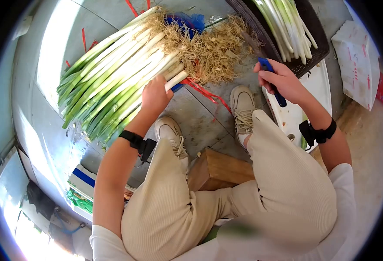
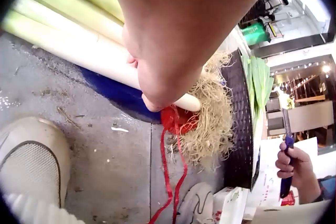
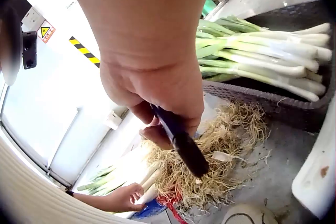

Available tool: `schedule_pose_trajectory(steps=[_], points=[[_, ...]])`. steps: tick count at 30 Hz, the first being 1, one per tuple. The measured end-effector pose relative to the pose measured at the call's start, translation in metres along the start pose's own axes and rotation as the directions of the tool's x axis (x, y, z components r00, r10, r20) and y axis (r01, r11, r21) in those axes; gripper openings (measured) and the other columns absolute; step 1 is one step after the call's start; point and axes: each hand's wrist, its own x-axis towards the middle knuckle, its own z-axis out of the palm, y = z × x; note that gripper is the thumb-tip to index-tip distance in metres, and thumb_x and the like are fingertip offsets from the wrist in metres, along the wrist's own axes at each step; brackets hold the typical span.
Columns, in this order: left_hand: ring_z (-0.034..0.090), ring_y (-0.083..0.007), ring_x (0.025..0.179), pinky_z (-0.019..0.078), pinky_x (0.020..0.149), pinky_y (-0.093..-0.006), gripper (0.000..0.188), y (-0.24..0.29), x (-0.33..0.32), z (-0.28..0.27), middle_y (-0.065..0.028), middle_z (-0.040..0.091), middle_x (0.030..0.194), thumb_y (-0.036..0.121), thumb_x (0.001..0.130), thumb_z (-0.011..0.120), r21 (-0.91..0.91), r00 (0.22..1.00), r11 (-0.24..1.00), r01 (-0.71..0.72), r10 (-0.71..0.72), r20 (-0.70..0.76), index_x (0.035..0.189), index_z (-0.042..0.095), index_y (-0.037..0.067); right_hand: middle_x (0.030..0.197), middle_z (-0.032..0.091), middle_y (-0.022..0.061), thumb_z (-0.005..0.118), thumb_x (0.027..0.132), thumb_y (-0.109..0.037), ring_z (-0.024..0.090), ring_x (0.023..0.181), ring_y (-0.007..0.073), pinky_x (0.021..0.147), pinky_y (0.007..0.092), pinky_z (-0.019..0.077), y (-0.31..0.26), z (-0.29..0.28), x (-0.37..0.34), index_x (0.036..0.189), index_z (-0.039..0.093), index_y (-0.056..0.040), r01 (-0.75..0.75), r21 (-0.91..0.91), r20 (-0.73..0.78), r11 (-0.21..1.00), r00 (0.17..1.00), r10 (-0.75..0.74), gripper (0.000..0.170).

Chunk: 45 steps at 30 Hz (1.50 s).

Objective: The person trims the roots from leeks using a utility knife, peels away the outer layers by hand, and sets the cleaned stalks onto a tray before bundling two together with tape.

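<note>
A large pile of long green onions (image 1: 113,65) lies on the floor at the left in the head view, green leaves toward me and roots away. My left hand (image 1: 156,93) grips one green onion (image 1: 177,80) near its white end, which points right and shows no roots. In the left wrist view its bare white tip (image 2: 188,102) sticks out past the fingers. My right hand (image 1: 285,82) holds a knife by its blue and black handle (image 1: 279,96), apart from the onions. The knife's blade (image 1: 251,41) points up and away, over the edge of the root heap (image 1: 217,52).
A dark woven basket (image 1: 319,50) with rootless green onions (image 1: 285,28) stands at the upper right, beside a white tray (image 1: 322,87). Red ribbon (image 1: 206,92) trails over the floor. My shoes flank the work, and a wooden block (image 1: 219,169) sits between my legs.
</note>
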Motion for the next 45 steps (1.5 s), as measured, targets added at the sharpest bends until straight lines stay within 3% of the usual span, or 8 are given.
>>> schedule_pose_trajectory(steps=[2,8,14,18,20,27,37,45], points=[[0.063,-0.0378,0.092,0.0524,0.079,-0.0465,0.041,-0.006,0.003,-0.001,-0.0164,0.064,0.095,0.018,0.076,0.073,-0.158,0.983,0.976,0.15,-0.13,0.132,0.106,0.049,0.003,0.078,0.058,0.0003,0.054,0.097,-0.015,0.05,0.062,0.0066,0.055,0.0227,0.0421,-0.001,0.004,0.003,0.11,0.058,-0.0041,0.017,-0.042,0.01,0.999,1.0,-0.017,0.017],[0.065,-0.0357,0.085,0.0508,0.074,-0.0433,0.044,0.005,0.009,-0.024,-0.0188,0.066,0.094,0.036,0.083,0.076,-0.405,0.96,0.882,0.242,-0.157,0.232,0.104,0.056,0.003,0.079,0.057,-0.001,0.055,0.097,-0.018,0.048,0.066,0.0055,0.058,0.023,0.0407,-0.007,0.003,0.001,0.111,0.059,-0.0051,0.018,-0.152,0.007,0.988,1.0,-0.017,0.02],[0.066,-0.0338,0.079,0.0499,0.072,-0.041,0.044,0.018,0.016,-0.055,-0.02,0.066,0.084,0.043,0.089,0.071,-0.426,0.884,0.842,0.332,-0.12,0.451,0.105,0.062,0.004,0.081,0.054,-0.0012,0.051,0.102,-0.023,0.048,0.071,0.005,0.062,0.0229,0.0413,-0.011,0.014,-0.003,0.116,0.06,-0.006,0.087,0.009,0.063,0.996,0.994,-0.087,0.024],[0.066,-0.0342,0.078,0.0505,0.071,-0.041,0.041,0.053,0.026,-0.081,-0.0193,0.066,0.084,0.042,0.091,0.068,-0.498,0.972,0.852,0.165,-0.056,0.227,0.109,0.063,0.006,0.076,0.054,0.0021,0.052,0.103,-0.032,0.05,0.067,0.0103,0.062,0.0261,0.0419,-0.039,0.038,-0.012,0.114,0.058,-0.003,0.157,-0.19,0.074,0.969,0.987,-0.145,0.031],[0.066,-0.0341,0.078,0.051,0.07,-0.0405,0.04,0.064,0.031,-0.083,-0.0188,0.067,0.086,0.041,0.095,0.063,-0.61,0.999,0.792,0.04,-0.014,0.048,0.112,0.062,0.005,0.073,0.053,0.0079,0.052,0.103,-0.032,0.049,0.065,0.0168,0.063,0.0303,0.0425,-0.041,0.046,-0.011,0.113,0.056,-0.0014,0.36,-0.323,0.073,0.875,0.932,-0.356,0.033],[0.064,-0.0246,0.074,0.0498,0.069,-0.0358,0.032,0.079,0.047,-0.079,-0.014,0.067,0.084,0.033,0.099,0.059,-0.564,0.997,0.822,-0.074,0.06,-0.043,0.111,0.063,0.004,0.073,0.055,0.0135,0.05,0.103,-0.036,0.048,0.065,0.0244,0.063,0.0364,0.0424,-0.033,0.066,0.006,0.098,0.057,0.0011,0.416,-0.325,0.023,0.849,0.901,-0.433,0.038],[0.065,-0.023,0.067,0.0499,0.064,-0.0359,0.035,0.089,0.055,-0.079,-0.011,0.068,0.076,0.039,0.097,0.06,-0.609,1.0,0.793,0.003,-0.005,-0.002,0.106,0.063,0.005,0.068,0.056,0.0157,0.047,0.103,-0.038,0.049,0.061,0.0295,0.061,0.0396,0.0421,-0.016,0.083,0.026,0.093,0.058,0.001,0.272,-0.311,-0.169,0.911,0.927,-0.334,0.042],[0.064,-0.0217,0.065,0.0489,0.062,-0.035,0.045,0.091,0.058,-0.082,-0.0099,0.066,0.072,0.049,0.094,0.061,-0.584,0.999,0.81,0.048,-0.029,0.042,0.097,0.063,0.004,0.068,0.058,0.0126,0.048,0.103,-0.043,0.054,0.062,0.024,0.06,0.0381,0.0429,-0.01,0.082,0.033,0.088,0.06,0.001,0.28,-0.373,-0.236,0.884,0.893,-0.383,0.048]])
